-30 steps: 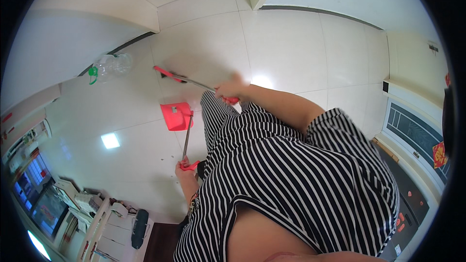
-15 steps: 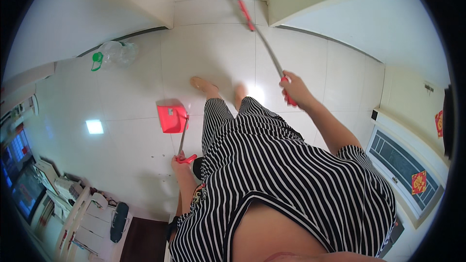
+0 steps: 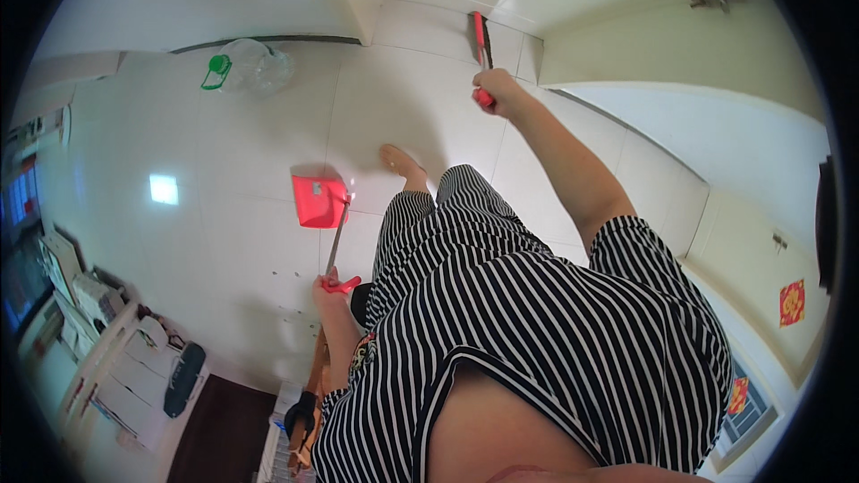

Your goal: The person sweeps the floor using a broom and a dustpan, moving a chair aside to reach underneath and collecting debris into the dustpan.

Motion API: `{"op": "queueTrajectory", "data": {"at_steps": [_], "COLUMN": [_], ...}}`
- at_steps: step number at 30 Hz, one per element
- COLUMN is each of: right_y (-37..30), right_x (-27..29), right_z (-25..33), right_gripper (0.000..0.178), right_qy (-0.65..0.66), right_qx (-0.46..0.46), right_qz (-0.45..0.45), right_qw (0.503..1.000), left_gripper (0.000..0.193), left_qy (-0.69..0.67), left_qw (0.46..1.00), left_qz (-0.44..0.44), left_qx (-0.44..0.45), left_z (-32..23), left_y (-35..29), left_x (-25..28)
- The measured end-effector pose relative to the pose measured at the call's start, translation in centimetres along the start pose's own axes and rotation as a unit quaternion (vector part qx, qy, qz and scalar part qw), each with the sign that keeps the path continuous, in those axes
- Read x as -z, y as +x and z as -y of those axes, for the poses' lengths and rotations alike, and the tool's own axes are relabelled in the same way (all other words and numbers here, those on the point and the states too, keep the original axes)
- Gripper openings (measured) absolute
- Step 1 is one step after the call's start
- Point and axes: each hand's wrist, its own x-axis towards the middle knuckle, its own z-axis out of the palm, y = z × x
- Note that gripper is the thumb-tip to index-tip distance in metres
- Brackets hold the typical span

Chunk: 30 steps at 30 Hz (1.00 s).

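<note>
While the right grip point(image 3: 501, 94) is closed round the red handle point(image 3: 485, 98) of a broom, the left grip point(image 3: 329, 291) is curled about the red-handled shaft of a dustpan point(image 3: 319, 204). Just beyond the right grip, the broom head point(image 3: 479, 29) – red, with dark bristles – is near the foot of a pale wall; whether the bristles touch the tiles cannot be told. The dustpan lies on the floor point(image 3: 376, 98) ahead of the left grip, well apart from the broom. Between the two grips is a bare foot point(image 3: 403, 164); small bits point(image 3: 297, 274) dot the tiles left of the left grip. Farther out, beyond the dustpan, lies a clear bottle point(image 3: 255, 70) with a green cap. The step looks like sweeping along the wall's edge – a stroke toward the pan would call for drawing the right grip back and leftward, with the left grip steady.
</note>
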Motion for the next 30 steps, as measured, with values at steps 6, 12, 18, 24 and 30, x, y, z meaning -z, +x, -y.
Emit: {"op": "queueTrajectory", "data": {"at_steps": [6, 12, 18, 24, 30], "right_y": [-11.0, -12.9, -18.5, -17.7, -25.6], "right_x": [-7.6, -6.7, -7.5, 1.7, 8.6], "right_z": [-12.1, -16.2, -20.3, -20.8, -21.4], "right_gripper": [0.022, 0.036, 0.035, 0.052, 0.061], "right_qy": [-0.162, -0.467, -0.637, -0.458, -0.42], "right_qx": [0.032, 0.117, 0.125, 0.117, 0.045], "right_qz": [0.032, -0.002, 0.064, 0.09, 0.037], "right_qw": [0.986, 0.877, 0.758, 0.876, 0.905], "left_gripper": [0.015, 0.006, 0.007, 0.013, 0.017], "left_qy": [0.029, 0.0, -0.007, -0.054, -0.114], "left_qw": [0.998, 0.999, 0.997, 0.998, 0.992], "left_qz": [0.047, 0.052, 0.058, 0.019, -0.053], "left_qx": [-0.02, -0.009, -0.06, -0.026, 0.029], "left_z": [-4.4, -1.6, 0.0, 2.9, 4.3], "left_y": [4.0, 5.0, 7.0, 3.9, 4.0], "left_x": [11.9, 14.7, 20.0, 18.2, 20.5]}}
